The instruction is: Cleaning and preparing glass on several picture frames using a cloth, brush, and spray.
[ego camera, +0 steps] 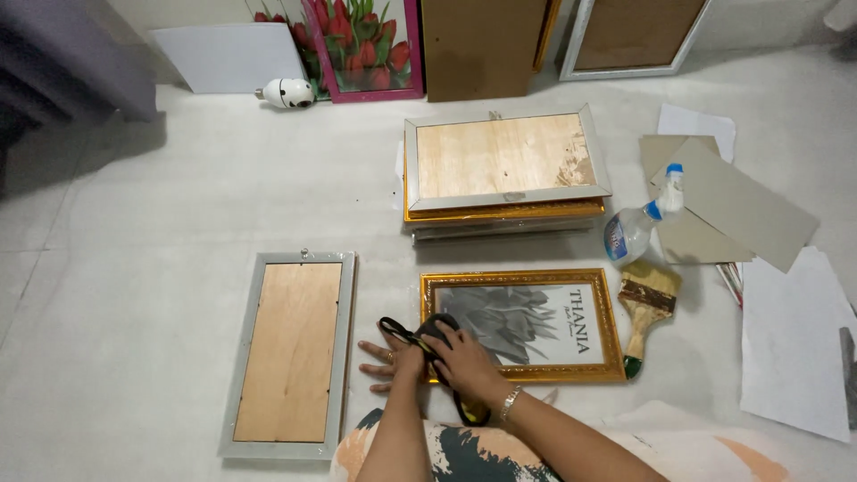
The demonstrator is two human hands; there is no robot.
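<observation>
A gold-framed picture [589,278] lies face up on the floor in front of me, showing a grey leaf print with lettering. My right hand [461,354], a bracelet on its wrist, presses a dark cloth with yellow trim [431,328] onto the glass at the frame's left end. My left hand [386,359] rests flat on the floor, fingers spread, just left of the frame's near left corner and touching the cloth's edge. A further piece of the cloth shows under my right wrist.
A silver frame [290,353] lies face down to the left. Behind the picture is a stack of frames [504,170]. To the right are a spray bottle [638,223], a paintbrush [647,303], cardboard sheets [736,201] and white paper [790,339]. A tulip picture [361,45] leans on the wall.
</observation>
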